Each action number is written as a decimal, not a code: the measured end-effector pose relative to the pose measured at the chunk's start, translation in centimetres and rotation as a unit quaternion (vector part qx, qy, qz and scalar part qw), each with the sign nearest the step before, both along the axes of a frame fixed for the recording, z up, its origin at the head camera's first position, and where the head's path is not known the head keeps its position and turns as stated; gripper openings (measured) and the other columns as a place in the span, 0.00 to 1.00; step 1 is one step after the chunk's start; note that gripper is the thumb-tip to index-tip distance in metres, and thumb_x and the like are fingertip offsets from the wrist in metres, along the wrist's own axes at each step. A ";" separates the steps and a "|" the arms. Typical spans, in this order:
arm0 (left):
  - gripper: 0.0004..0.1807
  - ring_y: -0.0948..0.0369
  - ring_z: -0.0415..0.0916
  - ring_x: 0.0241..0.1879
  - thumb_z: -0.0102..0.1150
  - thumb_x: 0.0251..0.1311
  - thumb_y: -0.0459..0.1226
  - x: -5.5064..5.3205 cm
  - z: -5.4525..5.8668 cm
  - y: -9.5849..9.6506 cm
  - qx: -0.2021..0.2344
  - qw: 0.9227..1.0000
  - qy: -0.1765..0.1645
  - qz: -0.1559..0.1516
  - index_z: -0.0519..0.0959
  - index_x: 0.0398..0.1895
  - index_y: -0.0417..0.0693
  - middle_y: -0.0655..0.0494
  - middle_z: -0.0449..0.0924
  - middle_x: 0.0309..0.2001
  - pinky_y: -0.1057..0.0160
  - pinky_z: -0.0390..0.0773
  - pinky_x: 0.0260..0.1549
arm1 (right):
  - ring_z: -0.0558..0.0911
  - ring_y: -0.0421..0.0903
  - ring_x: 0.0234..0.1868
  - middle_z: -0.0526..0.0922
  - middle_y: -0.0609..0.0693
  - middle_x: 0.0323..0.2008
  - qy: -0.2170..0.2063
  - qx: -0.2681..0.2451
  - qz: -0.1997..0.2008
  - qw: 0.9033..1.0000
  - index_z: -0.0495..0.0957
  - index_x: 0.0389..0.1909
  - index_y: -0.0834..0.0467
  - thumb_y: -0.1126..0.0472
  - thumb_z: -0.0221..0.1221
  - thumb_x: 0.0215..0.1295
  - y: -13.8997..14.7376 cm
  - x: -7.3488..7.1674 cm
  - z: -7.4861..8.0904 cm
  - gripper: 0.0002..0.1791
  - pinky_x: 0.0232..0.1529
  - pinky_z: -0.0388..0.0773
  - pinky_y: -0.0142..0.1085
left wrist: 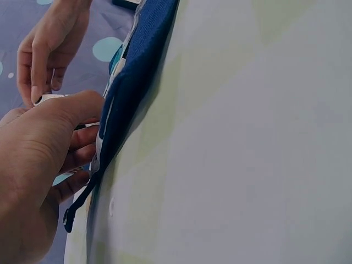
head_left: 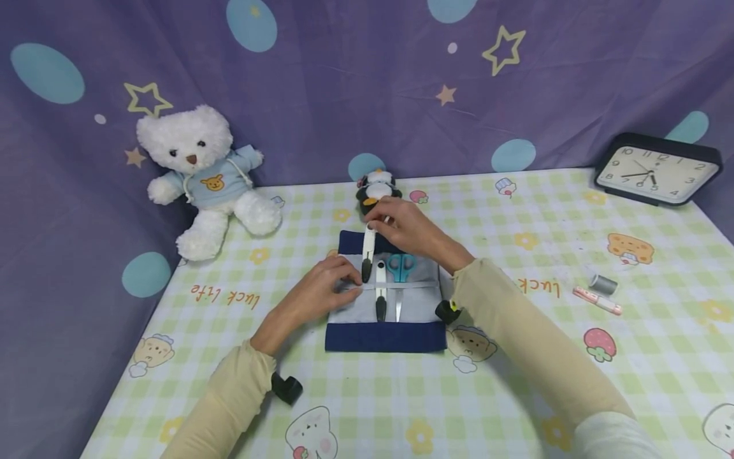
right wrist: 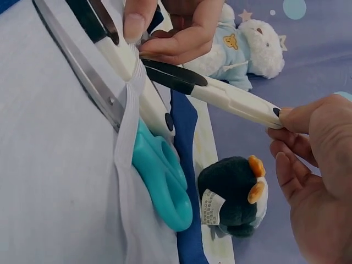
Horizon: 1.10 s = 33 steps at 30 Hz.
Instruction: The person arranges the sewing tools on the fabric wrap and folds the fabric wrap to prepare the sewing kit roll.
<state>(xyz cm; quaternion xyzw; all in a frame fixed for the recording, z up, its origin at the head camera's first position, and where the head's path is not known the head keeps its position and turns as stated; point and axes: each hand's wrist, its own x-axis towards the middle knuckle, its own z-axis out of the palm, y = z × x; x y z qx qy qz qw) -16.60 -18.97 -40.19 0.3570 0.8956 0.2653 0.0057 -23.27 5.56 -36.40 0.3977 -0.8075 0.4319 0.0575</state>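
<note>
My right hand (head_left: 406, 224) pinches the white end of a slim tool (right wrist: 236, 103) with a black tip, its exact kind unclear. The tool slants down, its black tip at the elastic band (right wrist: 127, 118) of a grey and navy fabric pouch (head_left: 385, 338) spread on the table. At the band's left part, my left hand (head_left: 323, 285) pinches the elastic between thumb and finger. A matching white and black tool (head_left: 381, 274) sits under the band. Beside it are teal-handled scissors (right wrist: 162, 181), blades down, also tucked under the elastic.
Just behind the pouch sits a penguin plush (head_left: 378, 188). A white teddy bear (head_left: 212, 172) leans at the back left. On the right lie a grey thread spool (head_left: 604, 284) and a pink and white stick (head_left: 597, 301). A black clock (head_left: 656, 171) stands at the back right.
</note>
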 end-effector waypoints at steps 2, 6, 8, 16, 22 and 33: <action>0.04 0.63 0.78 0.40 0.71 0.66 0.37 0.0 0.0 0.0 0.000 1.000 -0.001 0.001 0.84 0.39 0.49 0.59 0.79 0.41 0.55 0.77 0.50 | 0.81 0.51 0.43 0.84 0.57 0.44 0.011 0.003 0.010 1.000 0.85 0.50 0.66 0.69 0.59 0.75 0.0 -0.1 0.0 0.09 0.45 0.79 0.40; 0.04 0.63 0.79 0.41 0.70 0.66 0.37 0.1 0.0 0.0 -0.001 1.000 -0.003 0.001 0.84 0.40 0.48 0.58 0.79 0.42 0.57 0.79 0.47 | 0.81 0.50 0.43 0.84 0.57 0.46 -0.017 0.016 0.003 1.000 0.85 0.51 0.66 0.68 0.58 0.76 -0.1 -0.1 -0.1 0.10 0.46 0.79 0.40; 0.04 0.63 0.79 0.41 0.70 0.66 0.37 0.1 0.0 0.0 -0.001 1.000 -0.005 0.002 0.84 0.40 0.48 0.58 0.79 0.42 0.57 0.79 0.46 | 0.81 0.49 0.42 0.84 0.56 0.46 -0.050 0.025 -0.011 0.998 0.84 0.53 0.66 0.67 0.58 0.77 -0.1 -0.2 -0.3 0.11 0.45 0.79 0.41; 0.05 0.61 0.79 0.43 0.71 0.65 0.37 0.2 0.2 0.1 -0.002 1.000 -0.022 0.016 0.85 0.41 0.47 0.57 0.80 0.43 0.57 0.79 0.49 | 0.80 0.48 0.39 0.86 0.54 0.45 -0.128 0.051 -0.045 0.989 0.85 0.55 0.64 0.65 0.57 0.78 -0.1 -0.5 -1.6 0.13 0.41 0.78 0.43; 0.06 0.61 0.78 0.45 0.70 0.65 0.37 0.3 0.3 0.1 -0.009 0.999 -0.041 0.034 0.85 0.42 0.48 0.58 0.79 0.44 0.56 0.78 0.51 | 0.79 0.47 0.38 0.86 0.55 0.48 -0.132 0.063 -0.035 0.989 0.85 0.55 0.64 0.65 0.56 0.79 -0.6 -0.9 -2.5 0.13 0.40 0.77 0.41; 0.06 0.61 0.77 0.45 0.71 0.65 0.36 0.3 0.4 0.1 -0.002 0.998 -0.059 0.038 0.85 0.42 0.48 0.59 0.79 0.43 0.57 0.78 0.49 | 0.83 0.48 0.46 0.84 0.54 0.48 -0.185 0.048 -0.053 0.980 0.82 0.55 0.62 0.62 0.55 0.80 -0.8 -0.4 -3.1 0.12 0.47 0.80 0.42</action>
